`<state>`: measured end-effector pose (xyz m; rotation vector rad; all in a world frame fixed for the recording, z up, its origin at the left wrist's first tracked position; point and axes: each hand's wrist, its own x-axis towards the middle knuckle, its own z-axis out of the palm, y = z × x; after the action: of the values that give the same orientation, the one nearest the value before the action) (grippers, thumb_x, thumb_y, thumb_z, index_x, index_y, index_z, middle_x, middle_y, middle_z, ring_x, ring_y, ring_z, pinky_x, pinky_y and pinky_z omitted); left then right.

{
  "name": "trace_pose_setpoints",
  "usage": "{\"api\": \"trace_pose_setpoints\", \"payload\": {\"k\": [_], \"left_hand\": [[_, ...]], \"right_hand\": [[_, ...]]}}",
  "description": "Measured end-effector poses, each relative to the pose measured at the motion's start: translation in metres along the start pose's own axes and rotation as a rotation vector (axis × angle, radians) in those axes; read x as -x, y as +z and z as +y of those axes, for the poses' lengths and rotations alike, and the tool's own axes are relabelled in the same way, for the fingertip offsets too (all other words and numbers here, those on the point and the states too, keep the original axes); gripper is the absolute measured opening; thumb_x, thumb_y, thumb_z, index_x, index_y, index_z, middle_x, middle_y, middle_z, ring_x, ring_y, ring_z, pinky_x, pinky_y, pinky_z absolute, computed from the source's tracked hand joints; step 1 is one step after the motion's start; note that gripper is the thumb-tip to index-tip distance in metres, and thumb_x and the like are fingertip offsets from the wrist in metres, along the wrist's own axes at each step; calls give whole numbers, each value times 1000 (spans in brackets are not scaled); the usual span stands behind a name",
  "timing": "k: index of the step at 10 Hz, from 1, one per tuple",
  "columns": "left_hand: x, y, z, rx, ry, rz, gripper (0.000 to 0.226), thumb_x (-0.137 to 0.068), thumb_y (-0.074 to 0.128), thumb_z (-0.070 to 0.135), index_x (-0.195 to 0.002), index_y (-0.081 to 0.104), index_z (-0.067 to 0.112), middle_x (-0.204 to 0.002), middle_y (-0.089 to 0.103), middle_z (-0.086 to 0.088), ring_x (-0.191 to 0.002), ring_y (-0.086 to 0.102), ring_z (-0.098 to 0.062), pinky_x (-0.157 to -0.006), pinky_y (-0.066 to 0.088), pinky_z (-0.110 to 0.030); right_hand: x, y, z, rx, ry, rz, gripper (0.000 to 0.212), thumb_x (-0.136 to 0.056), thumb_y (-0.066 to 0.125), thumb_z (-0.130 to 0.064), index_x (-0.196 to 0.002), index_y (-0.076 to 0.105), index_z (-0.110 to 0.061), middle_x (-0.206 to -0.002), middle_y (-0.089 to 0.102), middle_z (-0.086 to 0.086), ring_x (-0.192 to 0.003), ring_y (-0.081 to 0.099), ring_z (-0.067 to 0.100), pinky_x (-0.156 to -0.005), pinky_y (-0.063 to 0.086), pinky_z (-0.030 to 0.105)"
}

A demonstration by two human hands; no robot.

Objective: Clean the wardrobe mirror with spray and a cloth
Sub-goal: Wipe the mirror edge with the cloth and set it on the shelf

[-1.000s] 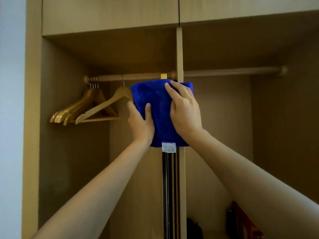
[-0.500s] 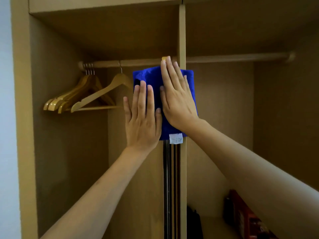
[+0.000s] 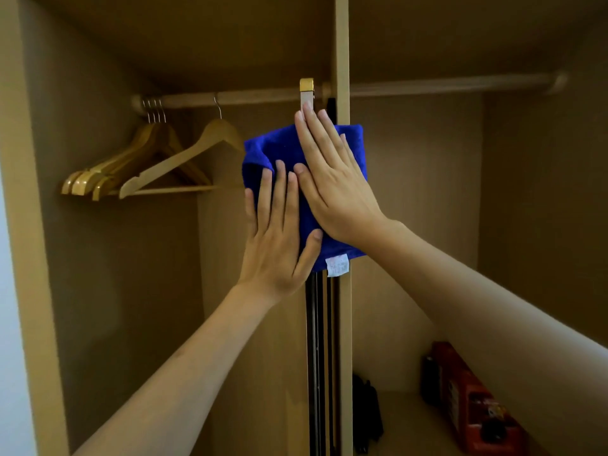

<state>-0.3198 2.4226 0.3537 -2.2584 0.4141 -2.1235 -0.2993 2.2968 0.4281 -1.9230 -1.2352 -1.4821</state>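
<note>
Your left hand (image 3: 276, 235) & right hand (image 3: 332, 185) both lie flat, fingers straight, on a blue cloth (image 3: 273, 149) held vs. the edge-on panel at the wardrobe's centre. R hand sits higher, fingertips past the cloth's top edge, touching a gold-capped fitting (image 3: 306, 90). L thumb overlaps the cloth's lower part. White tag (image 3: 337, 265) hangs at the cloth's bottom edge. Behind: rail (image 3: 256, 95) w/ wooden hangers (image 3: 144, 169) bunched left. Red box (image 3: 473, 403) on the lower-right shelf; dark item beside the centre post, can't tell what.

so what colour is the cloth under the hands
Bright blue cloth with a white tag, clearest in the head view.
</note>
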Motion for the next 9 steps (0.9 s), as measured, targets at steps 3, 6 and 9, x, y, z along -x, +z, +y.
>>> {"api": "trace_pose_setpoints", "payload": {"k": [3, 6, 9], "left_hand": [[19, 0, 4, 57, 47, -32, 67, -99, 25, 35, -147, 5, -7, -157, 7, -24, -148, -1, -26, -121, 3, -42], [23, 2, 6, 268, -42, -112, 67, -98, 26, 32, -149, 6, -5, -159, 7, -22, -149, 5, -28, -120, 7, -53], [99, 0, 22, 284, -60, -236, 68, -99, 24, 35, -149, -3, -2, -160, -2, -18, -150, 1, -27, -121, 7, -47]], "right_hand": [[21, 8, -4, -9, -15, -1, 54, -105, 29, -24, -154, 12, -6, -163, 6, 11, -151, 2, 21, -123, 4, 44], [25, 12, -7, 40, 11, 29, 55, -105, 26, -27, -154, 12, -6, -163, 9, 11, -151, 4, 21, -123, 4, 45], [97, 37, -25, 37, 46, -4, 54, -105, 26, -27, -153, 13, -7, -162, 11, 11, -149, 0, 17, -123, 3, 44]]}}
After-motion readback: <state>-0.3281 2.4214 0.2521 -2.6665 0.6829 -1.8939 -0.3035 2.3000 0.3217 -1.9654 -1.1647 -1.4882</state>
